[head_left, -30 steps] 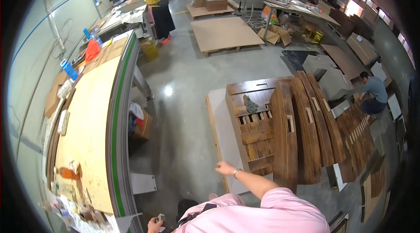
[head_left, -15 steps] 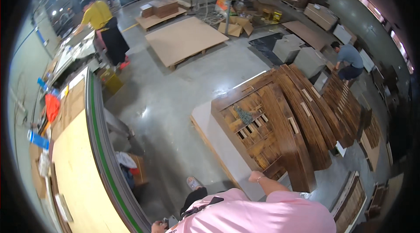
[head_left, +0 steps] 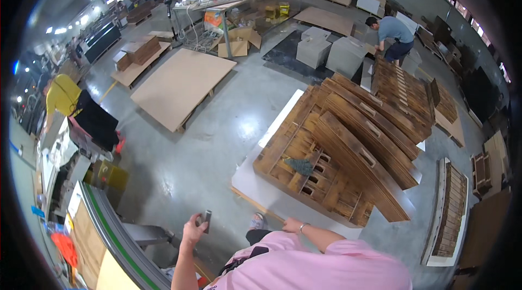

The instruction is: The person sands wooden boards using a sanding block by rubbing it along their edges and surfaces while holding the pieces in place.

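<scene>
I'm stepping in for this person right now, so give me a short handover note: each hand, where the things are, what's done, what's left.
Left hand: raised, fingers closed on a small dark block.
Right hand: empty, held loosely open near the edge of the white board on the floor.
Things: dark slotted wooden panels lie stacked and fanned on that board; a grey-green rag lies on the front panel.
Done: panels laid out.
Left: neither hand touches the panels; the rag is not picked up.
</scene>
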`<control>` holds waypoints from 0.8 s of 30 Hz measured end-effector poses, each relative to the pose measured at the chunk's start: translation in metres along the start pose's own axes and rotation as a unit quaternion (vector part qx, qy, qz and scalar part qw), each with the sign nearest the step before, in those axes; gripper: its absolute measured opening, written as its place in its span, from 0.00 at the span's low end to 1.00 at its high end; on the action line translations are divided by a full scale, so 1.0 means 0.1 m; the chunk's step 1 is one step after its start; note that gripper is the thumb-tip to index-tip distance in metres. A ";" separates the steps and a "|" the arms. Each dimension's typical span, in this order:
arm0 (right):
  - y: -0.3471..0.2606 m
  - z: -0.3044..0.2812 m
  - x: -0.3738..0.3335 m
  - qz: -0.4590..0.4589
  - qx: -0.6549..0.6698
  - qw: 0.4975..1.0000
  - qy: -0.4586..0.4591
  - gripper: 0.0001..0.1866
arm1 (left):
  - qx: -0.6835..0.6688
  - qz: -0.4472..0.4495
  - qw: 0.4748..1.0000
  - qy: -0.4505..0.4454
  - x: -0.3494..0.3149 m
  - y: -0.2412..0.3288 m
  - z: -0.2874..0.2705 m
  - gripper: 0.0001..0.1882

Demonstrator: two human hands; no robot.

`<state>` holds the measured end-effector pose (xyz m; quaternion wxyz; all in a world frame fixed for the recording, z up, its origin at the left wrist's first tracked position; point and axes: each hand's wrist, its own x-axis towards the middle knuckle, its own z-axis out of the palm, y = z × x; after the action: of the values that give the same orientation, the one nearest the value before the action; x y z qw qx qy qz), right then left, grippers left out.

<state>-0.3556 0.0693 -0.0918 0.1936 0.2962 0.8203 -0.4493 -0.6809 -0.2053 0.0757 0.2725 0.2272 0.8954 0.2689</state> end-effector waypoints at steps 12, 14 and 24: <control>-0.44 -1.08 0.80 0.105 0.146 0.941 0.285 0.16 | 0.187 -0.071 0.971 -0.132 1.50 -1.20 -0.49 0.35; -0.28 -0.98 0.79 0.138 0.167 0.925 0.311 0.16 | 0.176 -0.061 0.971 -0.153 1.83 -1.12 -0.56 0.35; -0.21 -0.10 0.84 0.263 -0.089 0.951 0.138 0.12 | 0.197 0.086 0.939 -0.269 4.04 -0.10 -0.64 0.33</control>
<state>-0.4327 0.0949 -0.1229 0.2151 0.5421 0.7689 -0.2619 -1.0251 -0.0120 -0.0329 0.4286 0.4163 0.8010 0.0388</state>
